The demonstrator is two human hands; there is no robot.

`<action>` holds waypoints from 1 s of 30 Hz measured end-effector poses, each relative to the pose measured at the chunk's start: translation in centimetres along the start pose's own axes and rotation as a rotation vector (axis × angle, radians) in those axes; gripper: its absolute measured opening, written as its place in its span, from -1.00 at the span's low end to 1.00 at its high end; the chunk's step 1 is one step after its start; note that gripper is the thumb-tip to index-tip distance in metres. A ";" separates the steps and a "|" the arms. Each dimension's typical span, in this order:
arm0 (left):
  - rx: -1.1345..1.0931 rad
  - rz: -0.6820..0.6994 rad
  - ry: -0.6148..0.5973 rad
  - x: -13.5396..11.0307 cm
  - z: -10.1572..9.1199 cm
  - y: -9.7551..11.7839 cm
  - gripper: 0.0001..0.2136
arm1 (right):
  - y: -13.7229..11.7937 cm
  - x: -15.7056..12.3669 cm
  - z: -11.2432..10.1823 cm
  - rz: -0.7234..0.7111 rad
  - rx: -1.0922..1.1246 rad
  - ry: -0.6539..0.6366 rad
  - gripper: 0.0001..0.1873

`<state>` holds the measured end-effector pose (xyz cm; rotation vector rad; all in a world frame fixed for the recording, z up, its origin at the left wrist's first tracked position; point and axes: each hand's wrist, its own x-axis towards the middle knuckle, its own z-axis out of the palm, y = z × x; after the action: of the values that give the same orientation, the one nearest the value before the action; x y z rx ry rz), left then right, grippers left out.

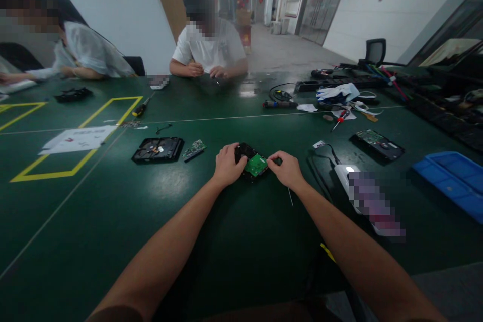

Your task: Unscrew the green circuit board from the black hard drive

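One black, boxy drive (244,151) with a flat green circuit board (256,165): my left hand (227,166) clasps it; my right hand (287,168) pinches at its edge, on what I cannot tell.

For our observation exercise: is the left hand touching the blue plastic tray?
No, the left hand touches the black device with the green circuit board.
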<state>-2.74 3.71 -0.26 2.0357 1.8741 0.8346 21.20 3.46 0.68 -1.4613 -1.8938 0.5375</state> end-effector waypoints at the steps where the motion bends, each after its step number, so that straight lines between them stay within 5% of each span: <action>1: 0.000 0.006 -0.001 0.0 0.0 0.0 -0.48 | 0.0 0.0 0.0 0.002 -0.001 0.008 -0.86; 30: 0.004 0.045 -0.016 -0.2 0.1 0.0 -0.38 | 0.0 -0.1 0.4 -0.012 0.025 0.028 -0.91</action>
<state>-2.67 3.54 -0.32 2.0873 1.8297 0.8245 20.89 3.38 0.38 -1.4340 -1.8668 0.5306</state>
